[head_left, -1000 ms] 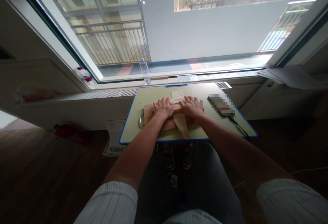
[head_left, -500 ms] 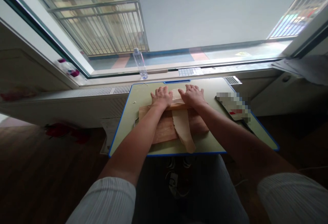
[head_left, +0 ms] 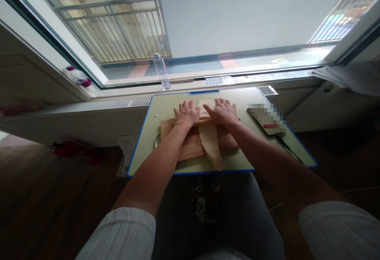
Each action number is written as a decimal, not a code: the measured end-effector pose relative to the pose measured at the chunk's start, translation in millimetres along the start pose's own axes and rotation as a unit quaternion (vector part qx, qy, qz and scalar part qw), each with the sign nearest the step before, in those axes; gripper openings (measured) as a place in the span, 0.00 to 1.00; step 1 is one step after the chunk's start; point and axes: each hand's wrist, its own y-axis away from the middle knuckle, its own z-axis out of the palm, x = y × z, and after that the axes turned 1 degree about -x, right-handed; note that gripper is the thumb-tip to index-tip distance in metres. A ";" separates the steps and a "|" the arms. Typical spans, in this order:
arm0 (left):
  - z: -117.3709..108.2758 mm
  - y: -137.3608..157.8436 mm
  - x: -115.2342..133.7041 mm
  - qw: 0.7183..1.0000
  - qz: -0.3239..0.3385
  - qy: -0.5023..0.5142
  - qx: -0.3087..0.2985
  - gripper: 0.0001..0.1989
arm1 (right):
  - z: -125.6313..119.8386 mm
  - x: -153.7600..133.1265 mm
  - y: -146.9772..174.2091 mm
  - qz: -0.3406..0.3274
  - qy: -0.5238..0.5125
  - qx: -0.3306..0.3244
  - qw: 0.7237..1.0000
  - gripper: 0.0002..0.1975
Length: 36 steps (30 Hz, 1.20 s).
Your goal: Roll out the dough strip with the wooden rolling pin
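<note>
A long strip of pale dough (head_left: pixel 210 141) lies across the wooden cutting board (head_left: pixel 190 149), its near end hanging past the board's front edge onto the table. Crossing the dough is a wooden rolling pin (head_left: pixel 206 122), mostly covered by my hands. My left hand (head_left: pixel 187 113) rests palm down over the pin's left part, fingers spread and pointing away from me. Over its right part lies my right hand (head_left: pixel 222 111), also flat with fingers outstretched. Between the hands the far end of the dough shows. Both palms hide how they touch the pin.
The board sits on a small blue-edged table (head_left: pixel 160 107). To the right lies a cleaver (head_left: pixel 264 121), its blade partly pixelated, black handle toward me. A clear bottle (head_left: pixel 162 71) and a white keyboard-like item (head_left: pixel 219 81) stand along the windowsill, with a purple-capped bottle (head_left: pixel 78 77) farther left.
My view has shifted slightly, so the table's front edge appears higher. My right thumb has come a little closer to my left hand; both hands stay flat over the rolling pin.
</note>
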 end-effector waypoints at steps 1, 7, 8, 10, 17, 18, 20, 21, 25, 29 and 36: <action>-0.8 5.7 0.7 1.000 -0.003 -0.002 -0.002 0.33 | -0.8 0.3 5.9 0.002 0.006 -0.007 1.000 0.44; -4.4 47.7 4.9 1.000 -0.006 -0.025 -0.002 0.32 | -2.0 1.0 46.3 0.017 0.024 -0.009 1.000 0.45; -4.4 55.6 5.3 1.000 -0.007 -0.026 0.005 0.31 | -1.2 1.3 53.3 0.015 0.027 -0.003 1.000 0.43; -3.8 71.1 5.6 0.999 -0.006 -0.029 0.023 0.30 | 0.4 2.0 67.0 0.009 0.034 0.010 0.999 0.40; -2.1 107.2 4.7 0.998 0.016 -0.037 0.054 0.30 | 1.0 5.2 99.1 -0.010 0.046 0.020 0.999 0.39; -2.2 108.8 4.7 0.998 0.017 -0.035 0.055 0.30 | 0.8 5.4 100.8 -0.011 0.047 0.019 0.999 0.39; -2.2 108.7 4.5 0.998 0.018 -0.034 0.054 0.30 | 0.4 5.2 101.6 -0.011 0.049 0.023 0.998 0.39; -2.0 107.0 4.3 0.998 0.019 -0.035 0.054 0.30 | 0.3 5.0 100.7 -0.011 0.049 0.025 0.998 0.39; -0.6 91.5 3.0 0.998 0.016 -0.037 0.049 0.30 | -0.3 3.3 88.7 -0.008 0.051 0.019 0.998 0.39; -1.4 65.5 2.5 0.999 0.006 -0.025 0.023 0.31 | -1.1 2.9 65.5 -0.004 0.042 0.009 0.999 0.39; -3.1 10.2 1.9 1.000 -0.013 -0.003 -0.022 0.34 | -0.8 3.3 10.6 0.005 -0.007 -0.022 1.000 0.43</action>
